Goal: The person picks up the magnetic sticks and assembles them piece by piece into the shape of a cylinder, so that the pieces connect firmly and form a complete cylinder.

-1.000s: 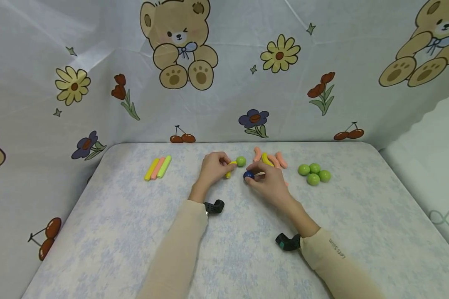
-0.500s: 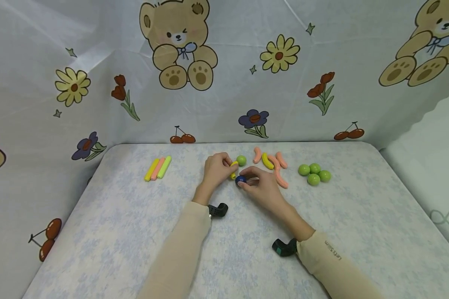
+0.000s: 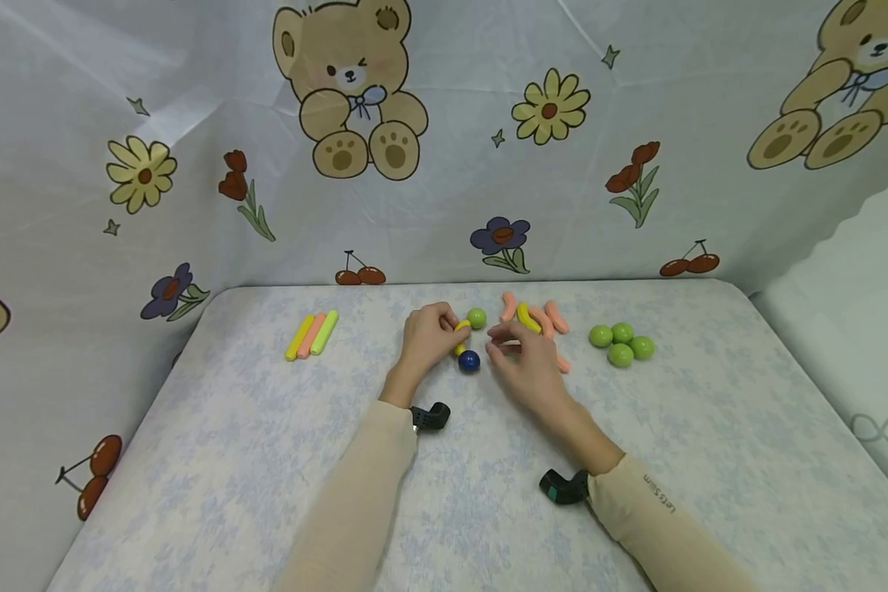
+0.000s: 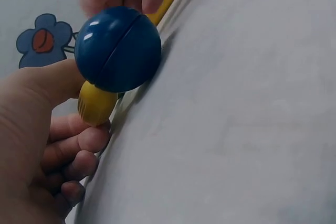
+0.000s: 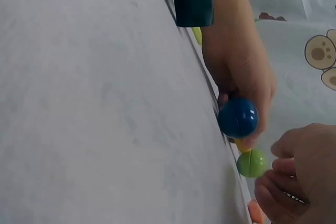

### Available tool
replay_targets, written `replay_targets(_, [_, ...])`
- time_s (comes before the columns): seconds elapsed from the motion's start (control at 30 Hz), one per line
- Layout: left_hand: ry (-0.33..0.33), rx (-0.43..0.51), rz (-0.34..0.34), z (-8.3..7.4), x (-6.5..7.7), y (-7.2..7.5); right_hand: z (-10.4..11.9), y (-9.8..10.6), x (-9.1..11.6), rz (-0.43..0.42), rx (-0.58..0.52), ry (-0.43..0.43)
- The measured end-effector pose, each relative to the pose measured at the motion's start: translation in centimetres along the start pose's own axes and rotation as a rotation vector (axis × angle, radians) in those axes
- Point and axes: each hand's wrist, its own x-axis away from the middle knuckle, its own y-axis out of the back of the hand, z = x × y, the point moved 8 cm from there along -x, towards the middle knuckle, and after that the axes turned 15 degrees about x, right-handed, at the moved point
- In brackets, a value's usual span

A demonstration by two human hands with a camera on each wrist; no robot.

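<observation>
My left hand [image 3: 427,339] pinches a yellow piece with a rounded end [image 4: 96,107] between thumb and fingers; most of it is hidden by the hand. A glossy dark blue ball [image 3: 469,362] with a seam round it sits at the near end of that piece. To the right of the ball, my right hand [image 3: 531,366] holds nothing; its fingers are loosely bent and apart from the ball. Just beyond the yellow piece lies a green ball [image 3: 477,318], which also shows in the right wrist view close to my right fingertips.
Several pink curved pieces [image 3: 555,316] and a yellow curved piece [image 3: 528,317] lie behind my right hand, partly covered. Farther right is a cluster of several green balls [image 3: 621,355]. At left lie yellow, pink [image 3: 312,335] and light green sticks side by side.
My right hand has carried the blue ball left to the yellow piece's near end, let it go and drawn back right. My left hand moved slightly right with the yellow piece, then stayed.
</observation>
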Motion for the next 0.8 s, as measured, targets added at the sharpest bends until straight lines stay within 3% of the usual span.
replay_targets(0.1, [0.006,0.028,0.028,0.2,0.0,0.1,-0.5,1.2,-0.1,-0.099,0.136,0.026])
replay_targets(0.2, [0.014,0.063,0.070,0.5,0.0,0.1,-1.0,1.7,-0.2,-0.134,0.217,0.036])
replay_targets(0.37, [0.017,0.090,0.133,0.6,0.0,0.2,-2.0,1.6,-0.4,-0.100,0.291,0.043])
replay_targets(0.53, [0.011,0.082,0.150,0.5,0.0,0.2,-2.4,1.5,-0.4,-0.051,0.359,0.038])
replay_targets(0.8, [0.028,0.128,0.211,0.7,0.1,0.1,-2.3,1.8,-0.2,-0.077,0.430,0.039])
